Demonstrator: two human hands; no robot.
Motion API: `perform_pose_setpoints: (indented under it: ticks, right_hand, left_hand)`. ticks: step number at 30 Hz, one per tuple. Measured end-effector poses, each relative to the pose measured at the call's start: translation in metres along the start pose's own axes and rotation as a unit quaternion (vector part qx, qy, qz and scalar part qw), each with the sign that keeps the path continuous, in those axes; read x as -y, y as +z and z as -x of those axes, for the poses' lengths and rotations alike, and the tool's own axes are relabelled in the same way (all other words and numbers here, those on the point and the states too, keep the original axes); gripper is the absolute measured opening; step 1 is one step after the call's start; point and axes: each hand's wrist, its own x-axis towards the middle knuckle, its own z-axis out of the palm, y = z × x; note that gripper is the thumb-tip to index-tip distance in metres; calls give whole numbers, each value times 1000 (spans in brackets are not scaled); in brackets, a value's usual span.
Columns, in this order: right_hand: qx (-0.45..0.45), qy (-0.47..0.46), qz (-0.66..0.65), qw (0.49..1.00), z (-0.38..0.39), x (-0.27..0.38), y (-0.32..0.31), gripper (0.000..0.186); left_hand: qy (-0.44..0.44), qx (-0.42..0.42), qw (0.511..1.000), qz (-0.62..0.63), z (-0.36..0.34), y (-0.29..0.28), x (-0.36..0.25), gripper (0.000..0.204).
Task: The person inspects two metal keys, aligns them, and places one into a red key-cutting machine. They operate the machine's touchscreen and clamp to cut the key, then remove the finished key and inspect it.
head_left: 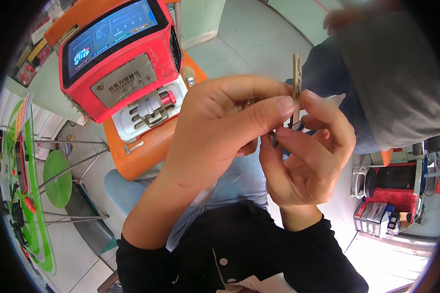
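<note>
Left hand [225, 119] and right hand [318, 163], both nearly closed, are pinching a narrow strip [297, 73], risking a drop if either grip is slackening.

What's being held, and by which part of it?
A narrow strip, pinched below its free upper end by the left grip and right grip; its lower end is hard to make out.

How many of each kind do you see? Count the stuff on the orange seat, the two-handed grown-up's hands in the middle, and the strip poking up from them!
Hands, left hand and right hand: 2
Thin grooved strip: 1
Red key-cutting machine: 1
Small metal key: 1
Brush: 1
Total: 6
</note>
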Motion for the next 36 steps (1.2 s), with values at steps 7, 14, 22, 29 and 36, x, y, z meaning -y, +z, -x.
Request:
perform_pose_setpoints:
  ticks: [7, 14, 22, 29, 36]
  right_hand:
    - [11, 1, 20, 1000, -3, 0, -1, 35]
    - [-65, 107, -116, 985, 2, 1, 8, 30]
    - [-109, 429, -512, 736, 15, 15, 18, 23]
    - [-69, 485, -607, 626, 32, 16, 33, 17]
    - [27, 652, -567, 503, 80, 14, 106, 13]
  left_hand:
    - [-10, 7, 999, 36, -2, -4, -1, 20]
    - [6, -31, 999, -18, -1, -4, 3, 18]
    - [26, -54, 998, -22, 1, -14, 5, 11]
    - [4, -88, 996, -1, 19, -39, 20, 13]
    - [-83, -292, 950, 70, 49, -106, 67, 14]
